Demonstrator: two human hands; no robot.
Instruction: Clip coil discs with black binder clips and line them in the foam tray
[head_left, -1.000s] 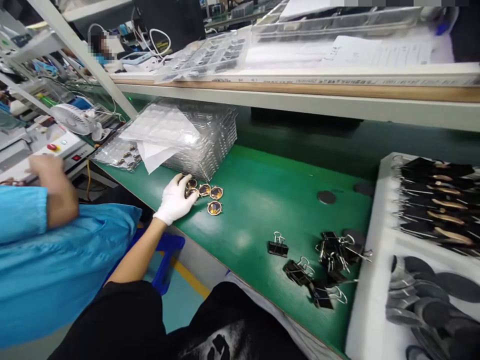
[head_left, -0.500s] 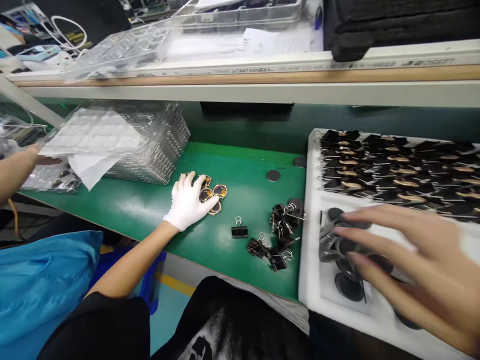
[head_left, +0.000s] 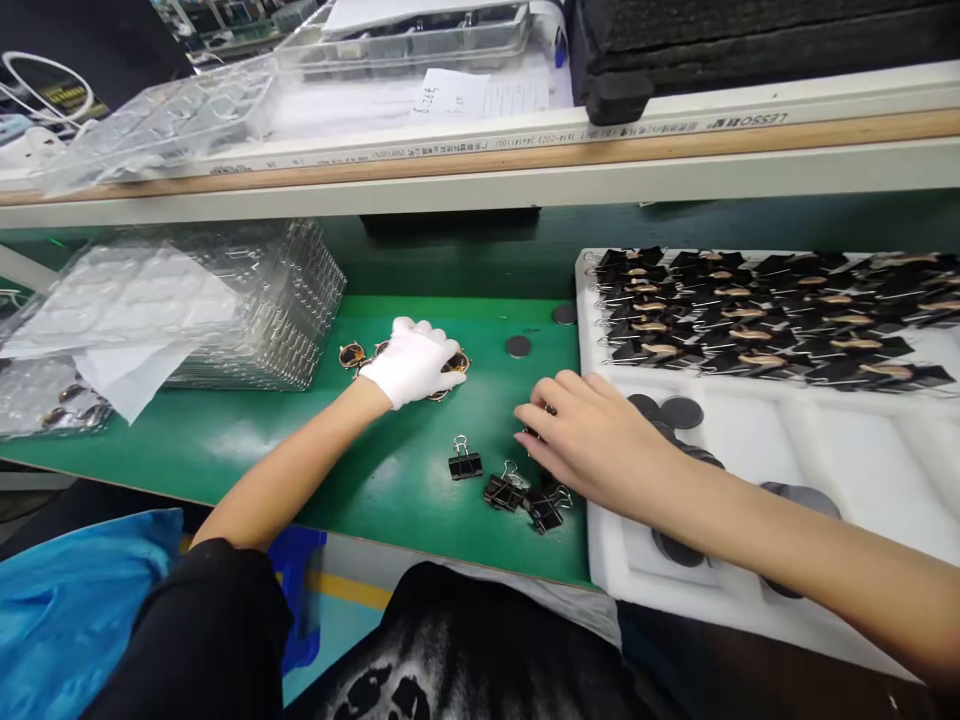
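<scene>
My left hand [head_left: 416,362], in a white glove, is bent over a cluster of small round watch cases with gold-coloured rims. Its thumb and fingers close around a watch case [head_left: 462,362] at the right of the cluster; another watch case [head_left: 351,355] lies uncovered to the left. My bare right hand [head_left: 577,425] reaches down onto the pile of black binder clips, fingers curled together around a clip mostly hidden by them. Nearer me lie a single binder clip [head_left: 465,466] and a few more binder clips [head_left: 546,510].
A white foam tray [head_left: 592,560] on the right holds rows of clipped pieces [head_left: 652,325] and loose dark discs [head_left: 681,412]. Another disc [head_left: 517,346] lies on the green table [head_left: 315,470]. Stacked clear plastic trays [head_left: 277,330] stand left. A shelf [head_left: 480,190] crosses overhead.
My right hand has moved left from the discs in the foam tray to the binder clips. My left hand has shifted right over the watch cases. Another person's hand at far left is gone from view.
</scene>
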